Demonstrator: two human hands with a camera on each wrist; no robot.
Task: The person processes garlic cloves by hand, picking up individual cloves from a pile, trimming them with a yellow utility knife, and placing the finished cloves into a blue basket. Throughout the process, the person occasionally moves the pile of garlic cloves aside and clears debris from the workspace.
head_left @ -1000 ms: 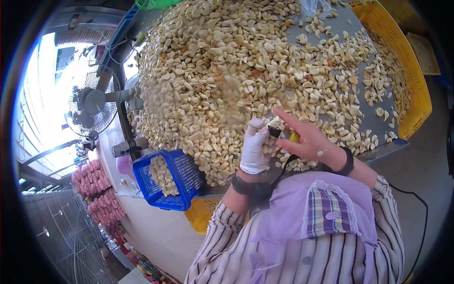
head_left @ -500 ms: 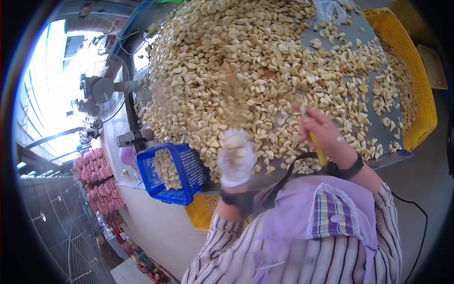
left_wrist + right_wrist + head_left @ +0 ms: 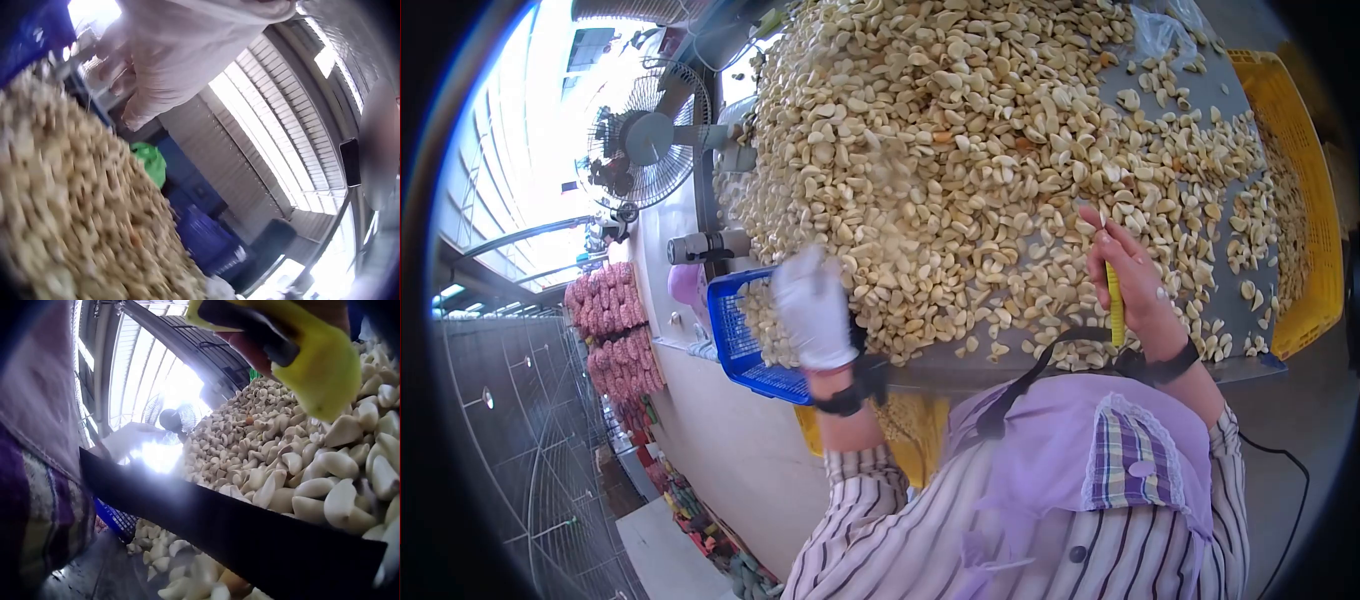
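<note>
In the head view my left hand [image 3: 812,312], in a white glove, is over the near side of a blue basket [image 3: 735,335] holding pale cloves. The left wrist view shows its gloved fingers [image 3: 128,81] loosely extended, with nothing seen between them. My bare right hand [image 3: 1130,280] grips a small knife by its yellow handle [image 3: 1114,300], above the right part of the heap. A thin pale tip shows by the fingers. The yellow handle [image 3: 319,369] fills the top of the right wrist view. Between the hands spreads a large heap of peeled garlic cloves [image 3: 930,190].
The heap lies on a grey metal table [image 3: 1040,250]. At the right stands a yellow crate [image 3: 1315,210] of cloves, with a clear plastic bag [image 3: 1165,35] near the back. A fan [image 3: 648,138] is at left. A dark strap [image 3: 231,531] crosses the right wrist view.
My hands were together at the knife; they have parted. The left went left and came over the blue basket. The right moved right, keeping the knife. The head view has shifted.
</note>
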